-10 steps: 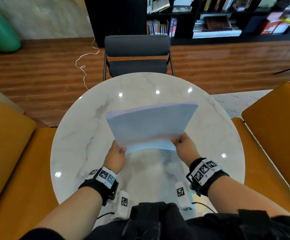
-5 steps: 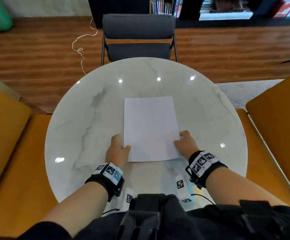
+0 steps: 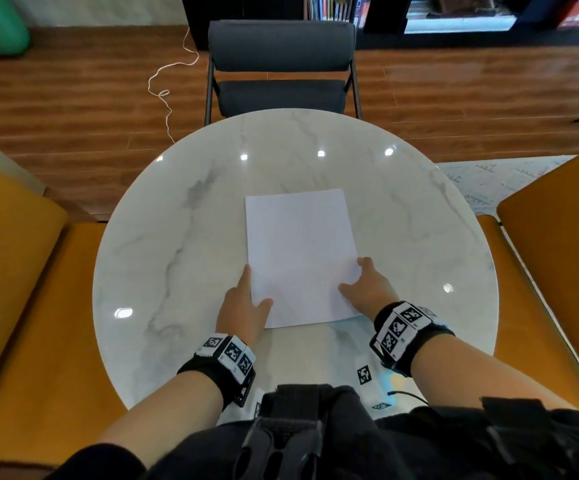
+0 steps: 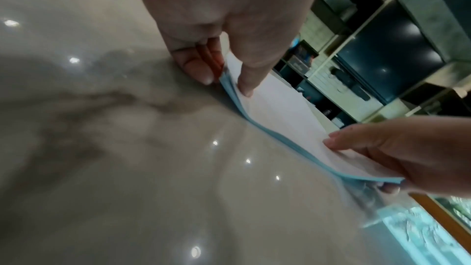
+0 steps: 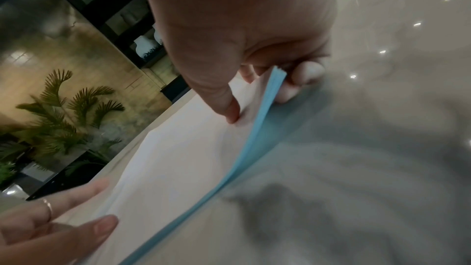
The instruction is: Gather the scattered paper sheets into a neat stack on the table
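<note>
stack (image 3: 300,254) now flat, both hands (image 3: 243,311) gripping

No words, brands or numbers can be read anywhere. The wristbands (image 3: 232,353) carry only black-and-white square code markers, the book spines (image 3: 329,8) on the shelf are too blurred, and the top paper sheet (image 3: 300,252) is blank.

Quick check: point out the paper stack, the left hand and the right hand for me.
paper stack (image 3: 298,251): head view, middle of top sheet.
left hand (image 3: 243,313): head view, back of hand, at stack's left edge.
right hand (image 3: 367,289): head view, back of hand, at stack's right edge.
</note>
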A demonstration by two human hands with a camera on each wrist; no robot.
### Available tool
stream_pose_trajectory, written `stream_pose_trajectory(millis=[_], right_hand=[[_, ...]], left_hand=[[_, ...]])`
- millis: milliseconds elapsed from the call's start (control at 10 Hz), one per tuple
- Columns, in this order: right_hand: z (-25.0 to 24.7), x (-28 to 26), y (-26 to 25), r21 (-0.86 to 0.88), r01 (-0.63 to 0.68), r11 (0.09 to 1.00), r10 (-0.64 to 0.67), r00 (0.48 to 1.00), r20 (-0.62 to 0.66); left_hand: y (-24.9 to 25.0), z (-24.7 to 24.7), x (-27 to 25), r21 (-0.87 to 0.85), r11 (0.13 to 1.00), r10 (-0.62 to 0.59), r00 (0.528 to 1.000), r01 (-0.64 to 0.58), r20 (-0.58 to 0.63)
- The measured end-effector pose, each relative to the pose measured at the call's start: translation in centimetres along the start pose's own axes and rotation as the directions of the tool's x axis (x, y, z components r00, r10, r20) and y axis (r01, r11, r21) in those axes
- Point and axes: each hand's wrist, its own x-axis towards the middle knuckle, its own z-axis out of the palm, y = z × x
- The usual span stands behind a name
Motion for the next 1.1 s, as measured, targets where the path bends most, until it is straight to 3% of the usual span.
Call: stream_pose_trajectory(millis=[100,200,300,400,600,800,1100], right_hand=[[0.1,-0.2,0.0,-0.206,-0.003,0.979,-0.010,0.998,-0.060],[0.5,-0.7,0.2,-0.495,0.133,0.859,-0.248,0.953,-0.174],[1.1,-0.5,0.6,-0.573,0.351,0.740,-0.468,0.882,-0.065],[1.7,-0.3,0.8,-0.593,0.432,0.680,-0.471,0.877,0.099],[1.8,-0.9,1.0,-0.583,0.422,0.694,-0.395,0.900,0.181],[2.1,-0.9,0.8,-0.563,0.416,0.714,-0.373,0.907,0.197],[0.9,-4.8,5.3,-0.440,0.407,0.801,-0.445,0.895,0.016]], left_hand=[[0.2,-0.4,-0.2,0.207,0.977,0.064,0.998,-0.058,-0.024],[0.1,-0.6,-0.2,0.410,0.890,0.233,0.972,-0.198,-0.037],[0.2,-0.2,0.2,0.410,0.822,0.366,0.918,-0.395,0.152],[0.1,-0.6,0.6,0.412,0.797,0.358,0.894,-0.442,0.268],[-0.7,-1.1,0.7,0.461,0.752,0.321,0.873,-0.471,0.367],[-0.6,-1.1,0.4,0.440,0.773,0.312,0.878,-0.457,0.363],[-2.7,-4.3,-1.9,0.230,0.871,0.371,0.889,-0.433,0.268]])
